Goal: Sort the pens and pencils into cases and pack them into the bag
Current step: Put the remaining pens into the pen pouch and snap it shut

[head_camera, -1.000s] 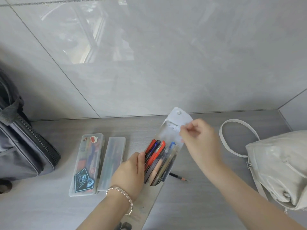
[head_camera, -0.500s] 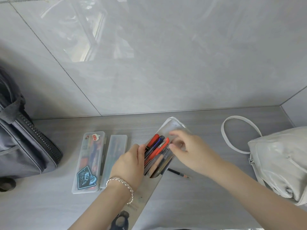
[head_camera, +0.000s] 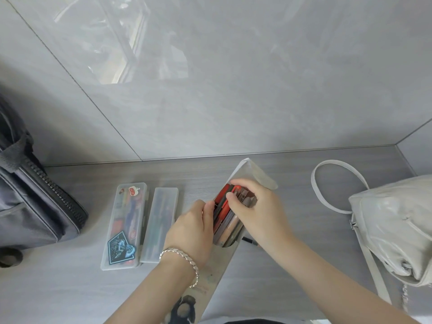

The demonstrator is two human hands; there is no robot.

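A long translucent pouch case (head_camera: 243, 174) lies slanted on the grey surface, its flap standing up at the far end. A bundle of red, blue and dark pens (head_camera: 225, 216) sticks out of its mouth. My left hand (head_camera: 191, 230) grips the pouch and the pens from the left side. My right hand (head_camera: 254, 211) presses down on the tops of the pens, fingers curled over them. Left of the pouch lie two closed clear plastic cases: one with stickers (head_camera: 126, 225) and a plain frosted one (head_camera: 160, 224). A loose pencil (head_camera: 250, 241) peeks out under my right wrist.
A dark grey zipped bag (head_camera: 35, 206) stands at the left edge. A pale grey handbag (head_camera: 392, 225) with a looped strap (head_camera: 327, 183) sits at the right. A glossy tiled wall rises close behind the surface.
My right hand let go of the pouch's flap and came down onto the pens, pushing them in. My left hand has kept its hold on the pouch.
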